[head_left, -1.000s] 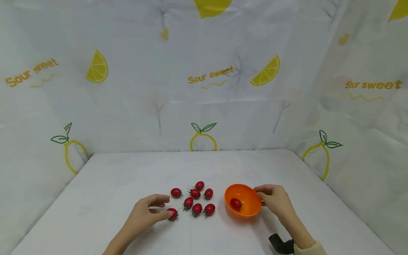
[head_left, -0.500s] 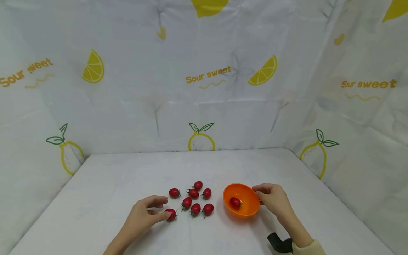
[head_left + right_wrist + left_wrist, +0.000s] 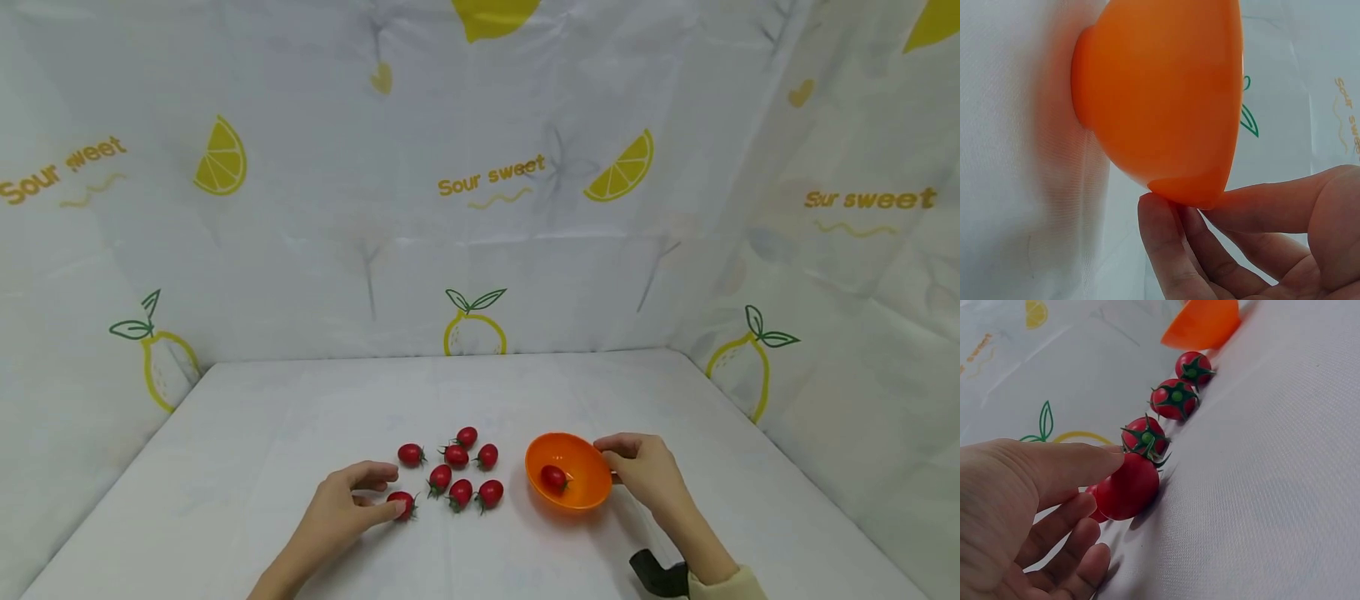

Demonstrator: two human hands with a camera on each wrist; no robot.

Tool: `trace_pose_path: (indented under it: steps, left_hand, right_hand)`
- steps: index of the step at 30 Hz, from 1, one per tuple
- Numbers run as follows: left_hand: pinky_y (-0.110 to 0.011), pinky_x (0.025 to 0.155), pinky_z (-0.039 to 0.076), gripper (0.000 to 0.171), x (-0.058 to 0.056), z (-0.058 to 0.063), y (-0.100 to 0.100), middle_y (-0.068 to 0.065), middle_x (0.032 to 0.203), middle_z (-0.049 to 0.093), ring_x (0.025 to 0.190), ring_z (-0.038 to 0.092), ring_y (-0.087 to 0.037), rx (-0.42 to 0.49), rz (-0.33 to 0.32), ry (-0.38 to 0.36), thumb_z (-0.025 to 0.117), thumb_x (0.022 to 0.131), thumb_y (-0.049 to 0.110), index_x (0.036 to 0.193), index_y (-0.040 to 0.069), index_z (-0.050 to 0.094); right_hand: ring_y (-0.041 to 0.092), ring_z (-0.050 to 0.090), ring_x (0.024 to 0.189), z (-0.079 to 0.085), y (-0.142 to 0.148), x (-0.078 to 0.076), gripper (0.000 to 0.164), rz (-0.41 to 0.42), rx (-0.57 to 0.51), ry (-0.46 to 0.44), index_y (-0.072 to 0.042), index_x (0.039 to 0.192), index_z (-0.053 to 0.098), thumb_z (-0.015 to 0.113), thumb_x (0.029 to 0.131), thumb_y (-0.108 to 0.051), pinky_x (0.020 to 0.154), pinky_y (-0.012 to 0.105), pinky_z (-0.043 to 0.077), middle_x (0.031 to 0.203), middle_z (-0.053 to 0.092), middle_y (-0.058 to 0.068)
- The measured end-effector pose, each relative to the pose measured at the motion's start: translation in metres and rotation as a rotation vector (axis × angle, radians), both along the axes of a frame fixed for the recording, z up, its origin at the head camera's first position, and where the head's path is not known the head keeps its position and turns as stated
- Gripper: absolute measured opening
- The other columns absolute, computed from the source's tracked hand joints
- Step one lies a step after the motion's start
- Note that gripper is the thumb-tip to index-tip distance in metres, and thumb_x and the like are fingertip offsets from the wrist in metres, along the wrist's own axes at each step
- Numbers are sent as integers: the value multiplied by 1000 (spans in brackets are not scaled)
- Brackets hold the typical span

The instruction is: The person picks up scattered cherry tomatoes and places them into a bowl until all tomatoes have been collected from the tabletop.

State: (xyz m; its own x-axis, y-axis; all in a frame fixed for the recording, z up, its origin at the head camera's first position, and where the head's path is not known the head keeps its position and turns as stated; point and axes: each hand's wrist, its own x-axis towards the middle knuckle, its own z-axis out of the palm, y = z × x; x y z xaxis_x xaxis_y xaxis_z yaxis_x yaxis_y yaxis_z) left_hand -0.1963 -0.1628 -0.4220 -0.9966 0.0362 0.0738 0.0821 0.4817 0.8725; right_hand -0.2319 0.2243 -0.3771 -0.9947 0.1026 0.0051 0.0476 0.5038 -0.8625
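A cherry tomato (image 3: 406, 502) with a green calyx lies on the white table at the near left of a loose group. My left hand (image 3: 337, 508) is beside it, the thumb touching it. In the head view the index finger stands apart from that tomato; the left wrist view shows the thumb tip over the tomato (image 3: 1134, 487) and the other fingers loosely bent. My right hand (image 3: 651, 473) pinches the right rim of an orange bowl (image 3: 592, 479) between thumb and fingers, also seen in the right wrist view. One cherry tomato (image 3: 553, 477) lies in the bowl.
Several more cherry tomatoes (image 3: 455, 455) lie scattered between the left hand and the bowl. A black curved object (image 3: 660, 575) shows by the right sleeve (image 3: 726, 585). White sheets (image 3: 330, 208) printed with lemons enclose the table (image 3: 300, 400) at the back and sides.
The whole view has shifted slightly, moving everything a little left from the first frame. Both hands, the bowl and the tomatoes otherwise keep nearly the same places.
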Motion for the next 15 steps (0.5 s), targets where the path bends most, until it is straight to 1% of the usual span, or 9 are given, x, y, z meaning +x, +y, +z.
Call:
trace_pose_path:
  steps: [9, 15]
  left_hand:
    - [-26, 77, 52, 48, -1, -5, 0, 4, 106, 68, 97, 60, -16, -11, -27, 5, 87, 74, 32, 113, 11, 70]
    - [-27, 75, 52, 46, -1, -6, 1, 5, 105, 68, 95, 60, -15, -33, -33, 9, 87, 74, 31, 112, 12, 70]
  right_hand:
    - [25, 66, 81, -3, 0, 0, 21, -6, 0, -18, 8, 109, 68, 58, 94, -2, 71, 37, 58, 100, 69, 16]
    - [24, 66, 82, -1, 1, -1, 21, 10, -1, -5, 7, 108, 69, 58, 94, -3, 72, 38, 57, 101, 69, 15]
